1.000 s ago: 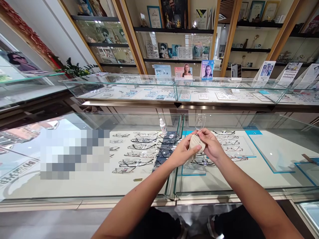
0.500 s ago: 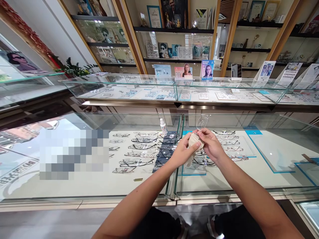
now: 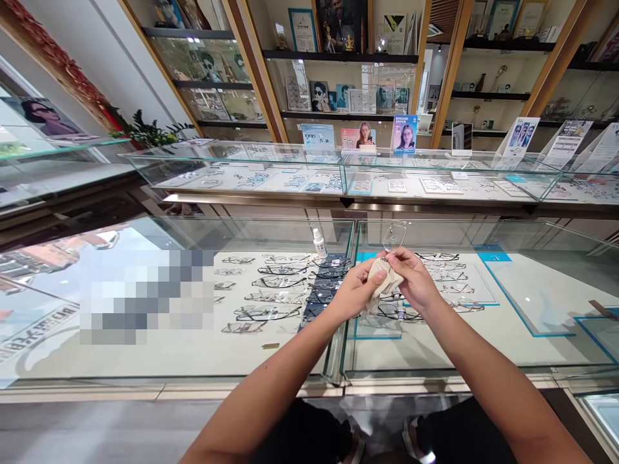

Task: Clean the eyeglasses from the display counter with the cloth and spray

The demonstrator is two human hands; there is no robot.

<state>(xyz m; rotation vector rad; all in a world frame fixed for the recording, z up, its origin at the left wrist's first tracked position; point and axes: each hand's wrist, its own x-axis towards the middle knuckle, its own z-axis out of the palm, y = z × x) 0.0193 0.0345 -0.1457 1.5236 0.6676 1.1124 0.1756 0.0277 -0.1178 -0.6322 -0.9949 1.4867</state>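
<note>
From where I stand, the glasses (image 3: pixel 395 237) are up in the air above the glass counter (image 3: pixel 464 370), held out in front of the person. One clear, rounded lens in a thin, pale rim pokes up past the fingertips; the rest is hidden by the hands and the cloth (image 3: pixel 389 287). That cloth is cream, soft and crumpled, bunched in the gripping left hand (image 3: pixel 356 291). The right hand (image 3: pixel 416 278) pinches the glasses at the lower rim.

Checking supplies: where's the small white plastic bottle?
In the head view, the white bottle stands on the near glass display counter, left of the left hand and farther back.
</note>
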